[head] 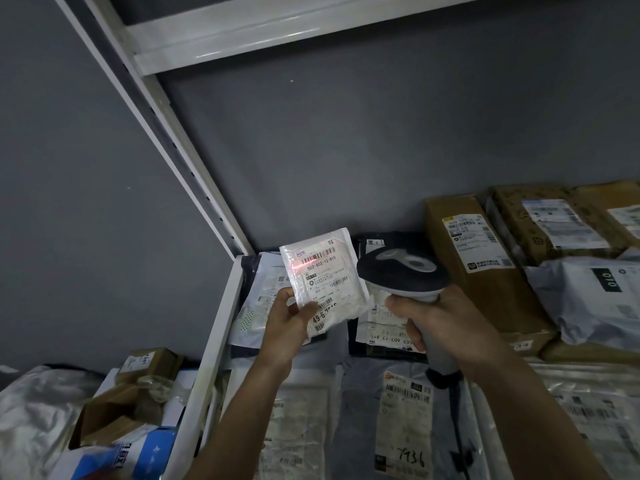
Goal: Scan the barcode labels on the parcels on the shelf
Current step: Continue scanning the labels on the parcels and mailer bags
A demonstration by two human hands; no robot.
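Observation:
My left hand [289, 322] pinches the lower corner of a small white plastic parcel [327, 275] and holds it upright above the shelf. A red scan line glows across its barcode label [320, 261]. My right hand [440, 322] grips the handle of a grey and black barcode scanner [401, 271], whose head points at the parcel from the right, close beside it. Below lie several flat bagged parcels with labels, one dark bag [388, 327] and a grey bag [405, 410] marked 7936.
Brown cartons [478, 271] and a grey bag [595, 296] fill the shelf's right side. A white shelf upright [207, 341] divides off the left bay, which holds a small box [149, 365] and bags. A white beam [277, 32] runs overhead, with grey wall behind.

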